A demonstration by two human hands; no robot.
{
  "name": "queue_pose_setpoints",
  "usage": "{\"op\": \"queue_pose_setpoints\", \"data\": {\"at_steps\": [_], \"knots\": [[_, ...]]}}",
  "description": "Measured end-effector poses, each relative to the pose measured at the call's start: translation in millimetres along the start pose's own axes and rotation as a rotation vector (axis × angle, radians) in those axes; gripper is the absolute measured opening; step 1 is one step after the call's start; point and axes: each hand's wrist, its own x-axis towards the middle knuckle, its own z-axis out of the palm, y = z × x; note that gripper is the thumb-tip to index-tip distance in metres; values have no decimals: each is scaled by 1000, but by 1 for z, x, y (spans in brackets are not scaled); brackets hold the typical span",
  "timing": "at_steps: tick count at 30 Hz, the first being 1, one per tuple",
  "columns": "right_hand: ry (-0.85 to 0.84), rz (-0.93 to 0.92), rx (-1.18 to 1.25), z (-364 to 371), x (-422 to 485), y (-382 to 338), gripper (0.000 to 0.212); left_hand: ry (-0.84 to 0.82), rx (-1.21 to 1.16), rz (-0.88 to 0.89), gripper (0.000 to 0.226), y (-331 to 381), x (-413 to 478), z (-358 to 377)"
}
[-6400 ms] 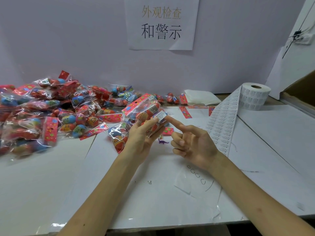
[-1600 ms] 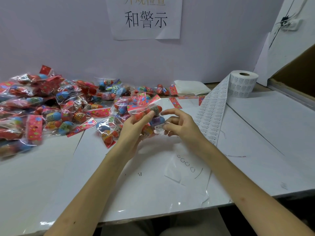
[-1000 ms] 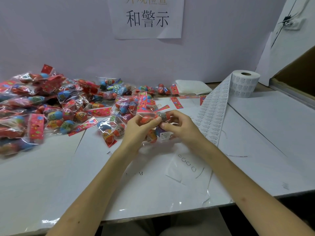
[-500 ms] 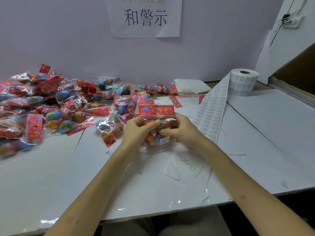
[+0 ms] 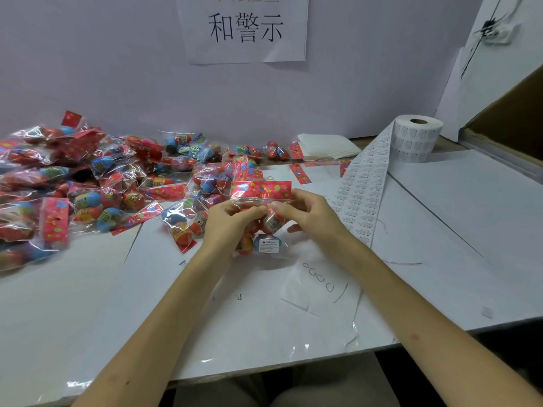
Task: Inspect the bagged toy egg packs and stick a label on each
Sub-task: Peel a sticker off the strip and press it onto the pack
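White tabletop (image 5: pixel 440 230) served as the work surface. Over its centre the egg pack (image 5: pixel 266 227) was held upright, red header card (image 5: pixel 261 190) uppermost, probably so its faces could be checked. A white warning label (image 5: pixel 269 245) sat on its lower corner. The left hand (image 5: pixel 226 221) gripped the bag with curled fingers; the right hand (image 5: pixel 311 215) pinched the opposite side. The pile of packs (image 5: pixel 73 183) lay at left, and the label strip (image 5: pixel 364 189) ran from its roll (image 5: pixel 417 139) at right, near the right hand.

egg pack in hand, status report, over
Left hand and right hand pinch the egg pack, header up. White warning label on its lower part. Pile of packs left, label strip right.
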Motion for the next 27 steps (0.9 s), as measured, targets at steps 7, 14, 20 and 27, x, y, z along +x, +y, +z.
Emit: {"op": "queue_pose_setpoints", "data": {"at_steps": [7, 14, 20, 27], "knots": [[18, -48, -18, -1, 2, 5, 16, -27, -11, 26, 13, 0, -2, 0], [129, -115, -30, -4, 4, 4, 21, -167, -77, -114, 37, 7, -2, 1], [233, -117, 21, -9, 5, 3, 16, -395, -30, -125, 47, 4, -5, 1], [112, -25, 84, -7, 4, 3, 12, -296, -85, -52, 35, 4, -3, 1]]}}
